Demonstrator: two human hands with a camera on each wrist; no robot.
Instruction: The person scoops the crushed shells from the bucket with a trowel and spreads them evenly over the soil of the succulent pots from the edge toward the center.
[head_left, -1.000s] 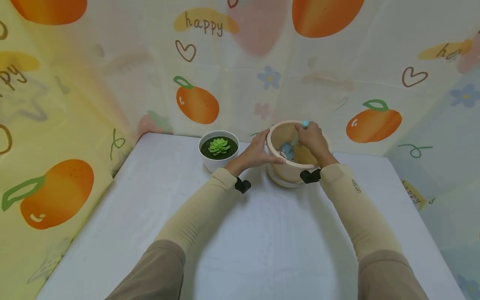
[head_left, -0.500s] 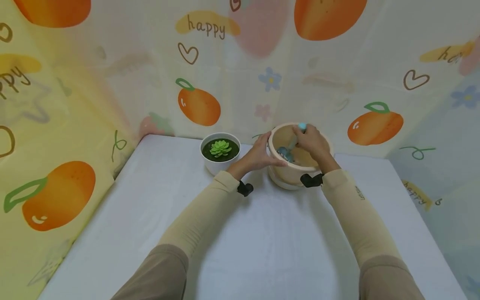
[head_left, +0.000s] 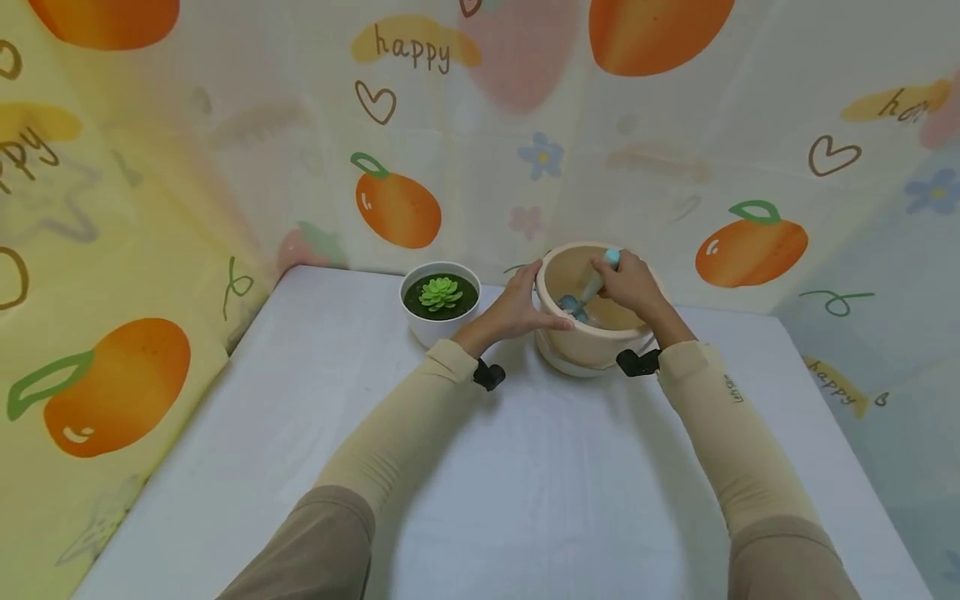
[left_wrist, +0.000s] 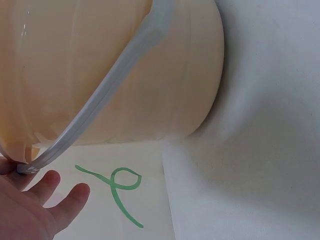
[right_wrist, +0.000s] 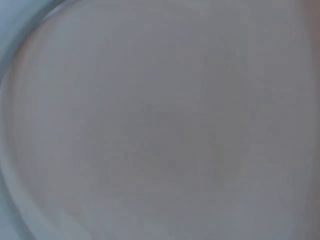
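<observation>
A peach bucket (head_left: 581,345) with a pale swing handle (left_wrist: 107,87) stands at the back right of the table. My left hand (head_left: 513,308) holds its left side at the rim, thumb along the front and fingers (left_wrist: 75,202) spread outside near the handle's end. My right hand (head_left: 632,285) reaches over the right rim and grips a small shovel (head_left: 595,285) by its shaft. Its light blue handle end shows above the fist, and the blue-grey blade points down inside toward the left wall. The right wrist view shows the bucket's blurred outer wall (right_wrist: 160,120) close up.
A white pot (head_left: 427,332) with a green succulent (head_left: 440,293) stands just left of the bucket, close to my left wrist. The white-covered table (head_left: 510,492) meets a printed cloth backdrop (head_left: 480,150) at the back and sides.
My right hand has shifted slightly right and the shovel's handle end leans further right, with more of its shaft showing. The left hand stays at the bucket's rim.
</observation>
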